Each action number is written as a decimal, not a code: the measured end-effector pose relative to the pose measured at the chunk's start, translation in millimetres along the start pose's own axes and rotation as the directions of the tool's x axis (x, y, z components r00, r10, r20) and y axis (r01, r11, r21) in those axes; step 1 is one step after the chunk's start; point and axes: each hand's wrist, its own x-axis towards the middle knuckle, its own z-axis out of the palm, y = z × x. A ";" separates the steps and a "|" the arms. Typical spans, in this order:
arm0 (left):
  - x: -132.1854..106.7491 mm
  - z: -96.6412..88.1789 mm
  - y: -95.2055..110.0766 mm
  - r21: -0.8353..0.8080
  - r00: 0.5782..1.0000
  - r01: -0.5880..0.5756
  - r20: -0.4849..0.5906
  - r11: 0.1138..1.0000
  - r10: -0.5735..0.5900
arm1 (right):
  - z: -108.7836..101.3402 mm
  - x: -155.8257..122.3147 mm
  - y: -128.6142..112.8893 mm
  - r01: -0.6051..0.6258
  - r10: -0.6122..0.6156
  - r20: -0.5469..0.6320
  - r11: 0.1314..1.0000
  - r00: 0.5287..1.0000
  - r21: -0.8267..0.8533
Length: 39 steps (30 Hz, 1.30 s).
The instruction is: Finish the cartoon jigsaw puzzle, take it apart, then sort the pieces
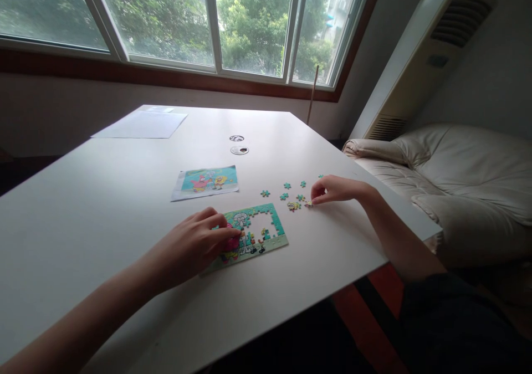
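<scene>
A partly filled cartoon jigsaw puzzle lies near the front of the table, with a white gap in its upper right part. My left hand rests over its left side, index finger stretched across the picture and the other fingers bent; its thumb is hidden. To the right, several loose green and yellow puzzle pieces are scattered. My right hand is closed among them, its fingertips pinched at a small puzzle piece at table level. Behind the puzzle lies a printed reference picture of the cartoon figures.
The white table carries a sheet of paper at the far left and two round cable holes toward the back. A cream leather sofa stands to the right, by a tall air conditioner. A thin stick leans below the window.
</scene>
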 end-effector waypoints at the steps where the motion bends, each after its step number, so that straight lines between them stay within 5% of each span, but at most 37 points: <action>1: -0.2 0.3 -0.2 0.001 1.000 0.004 0.005 1.000 -0.004 | 0.6 0.4 -0.4 0.001 -0.001 0.004 1.000 1.000 0.001; 11: -0.5 -0.7 0.7 -0.010 0.998 0.040 0.039 0.999 -0.040 | 9.0 15.2 -1.9 0.054 -0.061 -0.231 0.998 0.971 -0.037; 22: 0.3 -1.0 1.2 -0.056 0.999 0.043 0.022 0.998 -0.042 | 17.1 24.4 -5.6 0.044 -0.036 -0.291 0.999 0.956 0.020; 30: 12.7 -5.6 10.8 -0.279 0.964 0.177 -0.145 0.944 -0.224 | 40.9 35.0 -68.1 0.372 -0.179 -0.406 0.802 0.896 0.468; 34: 19.0 -8.8 19.7 -0.403 0.918 0.303 -0.119 0.864 -0.378 | 60.9 40.2 -101.0 0.470 -0.211 -0.478 0.709 0.853 0.526; 39: 21.8 -7.3 23.0 -0.480 0.889 0.356 -0.090 0.802 -0.449 | 74.8 44.0 -109.5 0.513 -0.220 -0.533 0.699 0.817 0.499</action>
